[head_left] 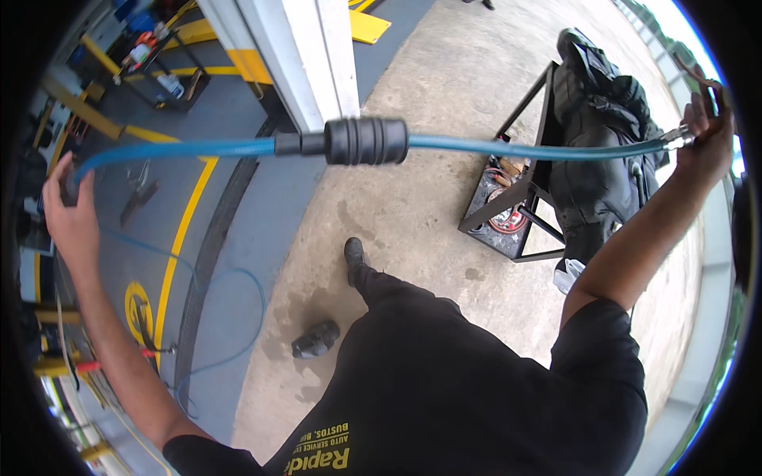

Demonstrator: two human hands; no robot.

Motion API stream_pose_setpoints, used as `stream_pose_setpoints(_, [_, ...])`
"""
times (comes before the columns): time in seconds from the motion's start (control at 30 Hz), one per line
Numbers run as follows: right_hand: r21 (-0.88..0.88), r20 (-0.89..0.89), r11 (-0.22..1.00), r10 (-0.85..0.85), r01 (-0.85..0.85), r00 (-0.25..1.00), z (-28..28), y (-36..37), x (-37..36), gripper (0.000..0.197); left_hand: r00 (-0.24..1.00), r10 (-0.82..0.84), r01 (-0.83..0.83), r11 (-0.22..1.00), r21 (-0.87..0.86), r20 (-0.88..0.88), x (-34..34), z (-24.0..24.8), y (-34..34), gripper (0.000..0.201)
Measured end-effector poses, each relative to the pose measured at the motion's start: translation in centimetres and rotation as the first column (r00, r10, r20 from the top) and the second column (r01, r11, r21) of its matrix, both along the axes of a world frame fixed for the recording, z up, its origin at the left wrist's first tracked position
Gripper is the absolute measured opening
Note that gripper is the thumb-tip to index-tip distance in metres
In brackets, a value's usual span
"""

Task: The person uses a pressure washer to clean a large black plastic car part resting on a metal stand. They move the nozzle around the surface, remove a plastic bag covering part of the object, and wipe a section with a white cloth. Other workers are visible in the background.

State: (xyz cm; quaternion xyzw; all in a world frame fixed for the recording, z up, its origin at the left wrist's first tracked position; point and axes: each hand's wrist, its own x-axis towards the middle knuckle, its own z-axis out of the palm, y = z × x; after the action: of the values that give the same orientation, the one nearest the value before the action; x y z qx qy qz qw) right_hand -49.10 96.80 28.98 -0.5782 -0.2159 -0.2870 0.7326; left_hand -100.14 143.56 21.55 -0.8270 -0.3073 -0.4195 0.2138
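A blue hose (524, 150) stretches across the view between my two hands at about chest height. Midway along it sits a black ribbed rubber sleeve (367, 141). At the far left, my left hand (73, 210) has its fingers curled round the hose where it bends down. My right hand (709, 139), at the far right, grips the hose end by its silver metal fitting (677, 139). Part of a slim object shows above the right fingers, too small to make out. More blue hose (262, 301) lies in a loose loop on the floor to the left.
A black metal cart (508, 208) stands ahead right, black padded covers (591, 159) heaped on top and assorted items on its lower shelf. A white post (313, 63) rises ahead. Yellow lift parts (369, 26) and a tool cart (171, 83) stand left, beyond a dark floor strip (214, 254).
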Motion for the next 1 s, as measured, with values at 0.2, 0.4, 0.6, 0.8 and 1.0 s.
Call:
stream_pose_setpoints(0.2, [0.070,-0.362,0.993,-0.059,0.090,0.930,-19.5,2.9,-0.6,0.030,0.979,-0.108,0.027,0.912,-0.409,-0.175,12.2,-8.9,7.3,0.030])
stream_pose_setpoints(0.4, [-0.200,-0.806,0.962,-0.269,0.185,0.527,-40.8,12.1,1.5,0.026,0.909,-0.298,0.102,0.837,-0.538,-0.291,23.0,-16.8,19.4,0.031])
stream_pose_setpoints(0.6, [-0.273,-0.724,0.882,-0.451,0.384,0.521,-44.3,16.5,-1.1,0.026,0.815,-0.389,0.003,0.744,-0.668,-0.430,28.9,-24.3,26.1,0.033])
stream_pose_setpoints(0.8, [-0.306,-0.732,0.797,-0.547,0.521,0.407,-42.7,19.9,-4.4,0.026,0.618,-0.619,0.012,0.624,-0.781,-0.485,33.5,-40.1,34.9,0.031])
stream_pose_setpoints(1.0, [-0.443,-0.689,0.720,-0.655,0.534,0.310,-39.3,25.2,-6.6,0.025,0.398,-0.667,-0.226,0.594,-0.772,-0.630,40.5,-47.5,34.3,0.051])
